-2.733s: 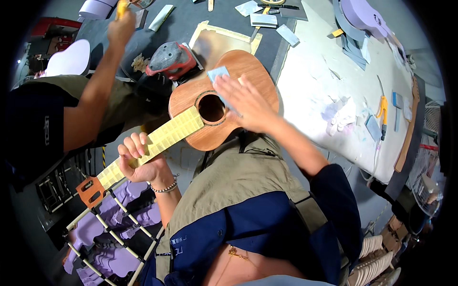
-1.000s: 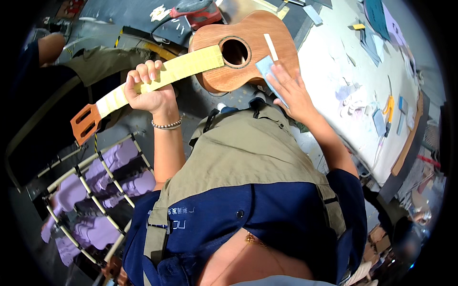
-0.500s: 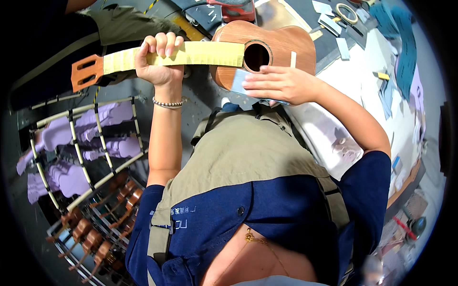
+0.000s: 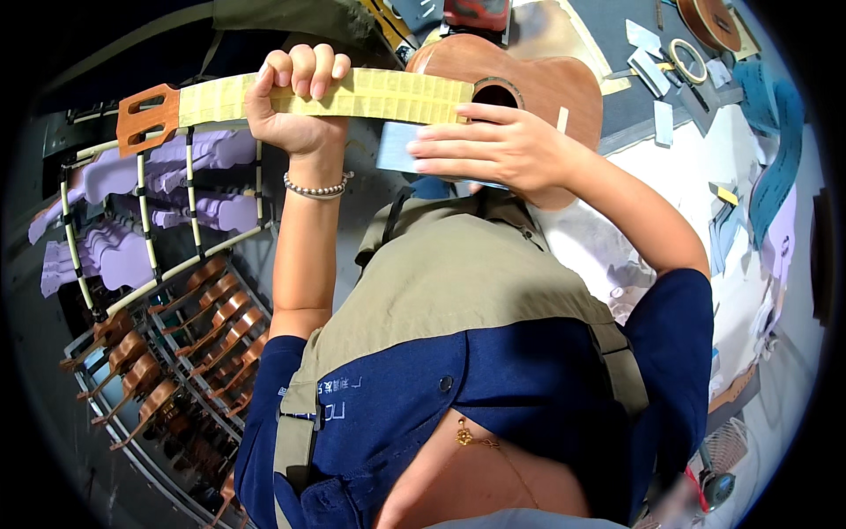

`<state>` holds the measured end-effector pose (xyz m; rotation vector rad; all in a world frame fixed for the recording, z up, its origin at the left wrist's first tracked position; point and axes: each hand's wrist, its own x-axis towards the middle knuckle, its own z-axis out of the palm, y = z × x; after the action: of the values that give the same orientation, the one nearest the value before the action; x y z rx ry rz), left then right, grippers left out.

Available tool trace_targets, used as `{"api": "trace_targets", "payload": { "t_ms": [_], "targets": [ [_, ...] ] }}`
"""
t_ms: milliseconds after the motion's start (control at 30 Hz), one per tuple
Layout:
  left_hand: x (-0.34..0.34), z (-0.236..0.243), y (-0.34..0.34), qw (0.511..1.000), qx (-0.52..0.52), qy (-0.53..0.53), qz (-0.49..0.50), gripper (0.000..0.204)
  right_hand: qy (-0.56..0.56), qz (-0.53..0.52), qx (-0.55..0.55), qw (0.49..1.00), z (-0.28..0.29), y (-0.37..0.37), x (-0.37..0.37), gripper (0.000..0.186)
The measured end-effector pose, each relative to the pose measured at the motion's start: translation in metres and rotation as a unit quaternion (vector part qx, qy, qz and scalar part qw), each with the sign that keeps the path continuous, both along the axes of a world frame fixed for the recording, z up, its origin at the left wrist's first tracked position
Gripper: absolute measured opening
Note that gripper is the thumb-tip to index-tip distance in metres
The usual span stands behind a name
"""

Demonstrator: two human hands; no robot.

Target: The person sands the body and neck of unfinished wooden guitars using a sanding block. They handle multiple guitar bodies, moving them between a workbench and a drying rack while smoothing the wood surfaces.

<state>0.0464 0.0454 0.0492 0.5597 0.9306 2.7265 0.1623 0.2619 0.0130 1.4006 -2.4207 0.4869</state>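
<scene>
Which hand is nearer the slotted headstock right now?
The left hand. It grips the yellow-taped neck, just right of the headstock; the right hand is much farther off, beside the sound hole.

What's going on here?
One person's left hand grips the yellow-taped neck of a small brown wooden guitar-shaped instrument. The right hand lies, fingers extended, over a flat pale-blue rectangular pad by the instrument's near side; whether the pad touches wood is hard to tell. A cream ring-shaped tape roll lies on the dark grey bench beyond.
</scene>
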Motion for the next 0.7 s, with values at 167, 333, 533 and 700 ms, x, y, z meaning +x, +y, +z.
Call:
{"api": "trace_targets", "payload": {
  "t_ms": [167, 333, 533, 700],
  "targets": [
    [-0.005, -0.015, -0.011, 0.999, 0.020, -0.026, 0.015, 0.021, -0.098, -0.134, 0.021, 0.986, -0.058, 0.049, 0.073, 0.060],
    [-0.005, -0.011, -0.001, 0.999, 0.033, -0.015, -0.006, 0.020, -0.138, -0.302, -0.162, 0.929, -0.043, -0.043, 0.090, 0.076],
    [-0.001, -0.014, -0.012, 0.999, 0.000, -0.045, 0.021, 0.021, -0.196, -0.653, -0.065, 0.728, -0.106, -0.012, 0.136, 0.076],
    [-0.015, -0.016, -0.010, 0.999, 0.004, -0.049, -0.020, 0.019, -0.178, -0.648, -0.168, 0.721, -0.081, -0.080, 0.131, 0.063]
  ]
}}
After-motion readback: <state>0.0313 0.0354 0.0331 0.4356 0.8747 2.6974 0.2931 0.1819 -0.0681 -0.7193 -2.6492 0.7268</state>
